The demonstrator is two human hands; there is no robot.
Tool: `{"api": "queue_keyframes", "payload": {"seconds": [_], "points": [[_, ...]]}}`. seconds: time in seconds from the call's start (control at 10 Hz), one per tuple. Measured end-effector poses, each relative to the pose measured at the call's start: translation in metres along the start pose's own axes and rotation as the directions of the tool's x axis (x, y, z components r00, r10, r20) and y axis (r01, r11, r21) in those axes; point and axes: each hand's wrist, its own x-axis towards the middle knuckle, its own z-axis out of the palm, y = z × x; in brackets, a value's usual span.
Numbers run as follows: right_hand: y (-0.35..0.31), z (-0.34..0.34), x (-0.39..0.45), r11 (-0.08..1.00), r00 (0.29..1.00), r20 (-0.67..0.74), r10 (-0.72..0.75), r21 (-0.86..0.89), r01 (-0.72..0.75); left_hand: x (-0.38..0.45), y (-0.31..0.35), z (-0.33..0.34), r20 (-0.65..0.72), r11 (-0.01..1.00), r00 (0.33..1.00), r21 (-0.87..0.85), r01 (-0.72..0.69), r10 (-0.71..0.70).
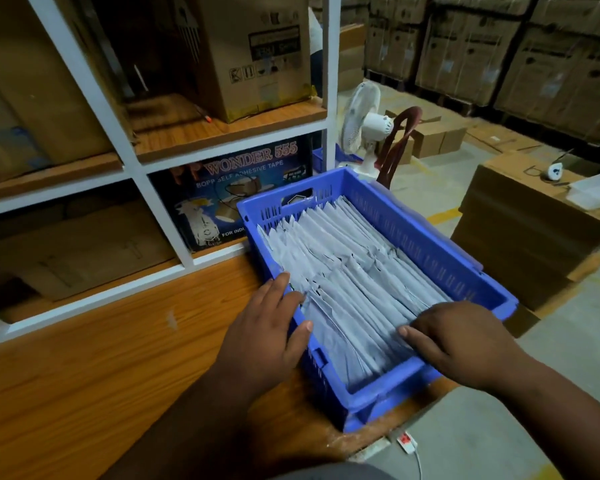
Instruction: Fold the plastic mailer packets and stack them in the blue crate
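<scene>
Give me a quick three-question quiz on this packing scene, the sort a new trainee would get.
1. True or false: the blue crate already holds rows of folded mailer packets.
2. Where is the left hand? A) on the shelf B) over the crate's left rim, fingers reaching onto the packets C) holding the fan
3. Fill in: the boxed product on the shelf behind the crate is adhesive ____.

Key:
1. True; the grey-white packets stand on edge, filling most of it.
2. B; the right hand presses on the packets at the near right side.
3. Tape, as printed on the tape box.
</scene>
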Motion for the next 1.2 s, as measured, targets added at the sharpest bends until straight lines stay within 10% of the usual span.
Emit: {"api": "queue_keyframes", "payload": {"seconds": [0.8,1.2], "points": [[-0.090,0.010,-0.013,0.997,0.992,-0.108,-0.063,-0.061,0.057,-0.107,0.043,0.001,-0.202,0.968,0.949,0.117,-0.220,0.240],[-0.110,-0.017,-0.017,0.996,0.994,-0.071,-0.088,0.021,0.090,-0.124,0.060,-0.030,-0.262,0.997,0.964,0.059,0.058,-0.041]]}}
